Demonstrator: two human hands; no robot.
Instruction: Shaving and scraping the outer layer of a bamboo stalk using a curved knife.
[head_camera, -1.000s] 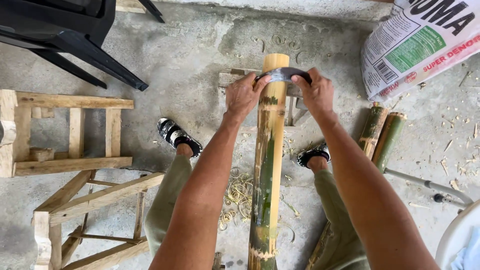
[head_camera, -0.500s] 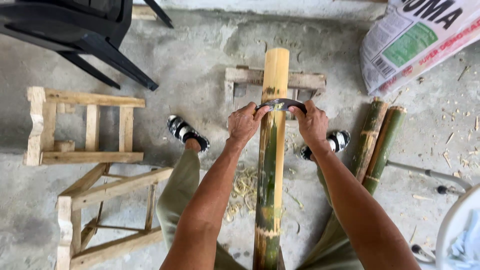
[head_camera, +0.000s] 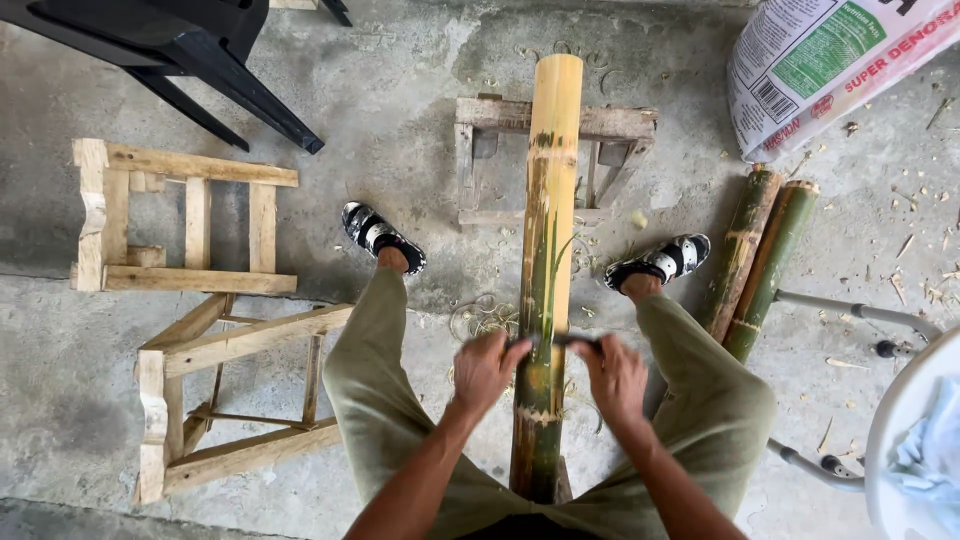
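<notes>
Bamboo pole (head_camera: 548, 270) lies lengthwise between the person's legs, far end resting on a small wooden stand (head_camera: 610, 122), near end down between the knees; skin mostly yellow and scraped on the far stretch, green patches left near the hands; left hand (head_camera: 487, 372) and right hand (head_camera: 615, 377) each fisted round one end of a two-handled blade (head_camera: 553, 341) laid across the pole, fingers curled tight and pressed together on the handles; judging by this, the step in hand is shaving the outer skin, blade sitting low on the pole; next stroke would call for even pressure from both fists and the blade kept square so it doesn't dig in; curled shavings (head_camera: 485, 318) on the concrete just left of the pole; two green bamboo pieces (head_camera: 760, 262) lie to the right, near the right foot; two wooden frames (head_camera: 185, 220) far left; printed sack (head_camera: 840, 70) far right.
</notes>
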